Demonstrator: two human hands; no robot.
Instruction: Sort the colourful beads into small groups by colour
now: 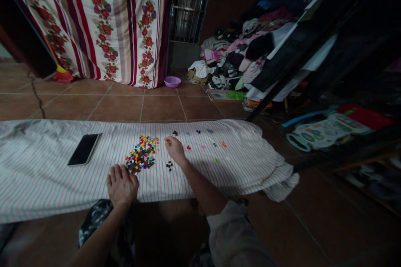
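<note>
A heap of small multicoloured pieces point(142, 153), bead-like in size, lies on a striped cloth point(103, 183). My left hand point(122, 184) rests palm down at the near edge of the heap, its fingers stretched out flat. Just right of the heap, my right hand point(174, 148) has its thumb and fingertips pinched together; whatever is between them is too small to make out. Below that hand sits a cluster of black pieces point(169, 166). Beyond and to its right are small single-colour groups, among them red pieces point(188, 147), orange pieces point(224, 144) and dark blue pieces point(198, 132).
A dark-screened phone point(84, 149) lies left of the heap. Past the cloth-covered surface are a tiled floor, a floral curtain point(106, 21), a purple basin point(172, 81) and a pile of clothes point(238, 50). A toy-like panel point(332, 129) stands at the right.
</note>
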